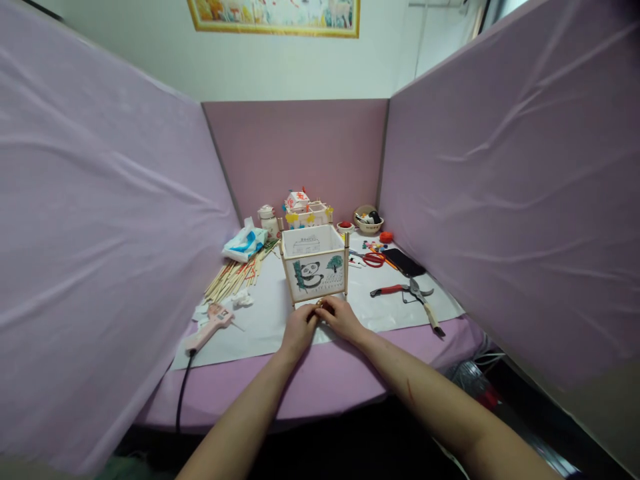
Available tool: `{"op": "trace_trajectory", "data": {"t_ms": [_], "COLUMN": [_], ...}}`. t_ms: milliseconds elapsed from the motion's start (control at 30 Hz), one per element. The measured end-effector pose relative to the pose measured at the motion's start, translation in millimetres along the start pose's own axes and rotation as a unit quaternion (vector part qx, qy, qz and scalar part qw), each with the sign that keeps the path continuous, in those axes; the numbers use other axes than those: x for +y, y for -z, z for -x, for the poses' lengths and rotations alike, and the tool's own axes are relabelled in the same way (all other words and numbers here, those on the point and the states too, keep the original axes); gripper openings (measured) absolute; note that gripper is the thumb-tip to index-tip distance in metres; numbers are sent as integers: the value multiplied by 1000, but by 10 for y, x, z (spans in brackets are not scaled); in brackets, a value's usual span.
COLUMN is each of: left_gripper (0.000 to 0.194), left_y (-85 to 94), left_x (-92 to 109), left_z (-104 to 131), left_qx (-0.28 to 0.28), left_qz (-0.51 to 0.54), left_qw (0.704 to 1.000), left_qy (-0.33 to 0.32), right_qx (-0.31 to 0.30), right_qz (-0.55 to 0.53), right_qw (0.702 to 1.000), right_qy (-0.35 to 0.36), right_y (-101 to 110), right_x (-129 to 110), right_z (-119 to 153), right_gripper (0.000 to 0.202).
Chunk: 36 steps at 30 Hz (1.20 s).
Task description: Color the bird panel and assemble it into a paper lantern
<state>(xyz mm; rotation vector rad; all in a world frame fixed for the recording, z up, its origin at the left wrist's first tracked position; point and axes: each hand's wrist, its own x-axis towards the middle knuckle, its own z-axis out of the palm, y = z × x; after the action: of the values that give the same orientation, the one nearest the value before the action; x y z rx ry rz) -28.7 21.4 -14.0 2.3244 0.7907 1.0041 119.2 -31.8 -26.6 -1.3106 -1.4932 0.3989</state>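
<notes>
In the centre of the frame, a white box [323,285] with a panda drawing and a stick frame stands upright on the white sheet [265,340] over the tabletop [330,387]; just below it, the person's left hand [299,327] and right hand [341,316] come together at the box's near lower edge; the fingers of both are curled inward and meet at a small gold-brown thing [319,304] — too small to identify, and one cannot tell whether either hand grips it.

Left of centre lie thin sticks [233,279], a packet of wipes [245,241] and, lower down, a pink glue gun [209,331] with its cord hanging off the near edge; right of centre are red-handled scissors [374,260], a dark phone [404,262] and open pruning shears [415,291]; behind the box — upper middle — stand a decorated box [310,217] and a pale jar [269,221].
</notes>
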Motion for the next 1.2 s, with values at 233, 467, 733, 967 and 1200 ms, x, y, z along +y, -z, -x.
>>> {"op": "trace_trajectory", "data": {"t_ms": [233, 467, 733, 967, 1200], "left_gripper": [20, 18, 16, 17, 18], "left_y": [-3, -29, -13, -28, -40], "left_x": [-17, -70, -31, -17, -5], "left_z": [4, 14, 20, 16, 13], "left_qx": [1, 15, 23, 12, 1], "left_qz": [11, 10, 14, 20, 22], "left_qw": [1000, 1000, 1000, 1000, 999], "left_qy": [-2, 1, 5, 19, 25], "right_qx": [0, -12, -34, 171, 248], "right_qz": [5, -6, 2, 159, 155], "right_qw": [1000, 1000, 999, 960, 914], "right_qy": [-3, -5, 2, -151, -281], "right_y": [-3, 31, 147, 1483, 2418], "right_x": [-18, -28, -149, 2, 293], "right_z": [-11, -13, 38, -37, -378], "right_gripper": [3, 5, 9, 22, 31]}}
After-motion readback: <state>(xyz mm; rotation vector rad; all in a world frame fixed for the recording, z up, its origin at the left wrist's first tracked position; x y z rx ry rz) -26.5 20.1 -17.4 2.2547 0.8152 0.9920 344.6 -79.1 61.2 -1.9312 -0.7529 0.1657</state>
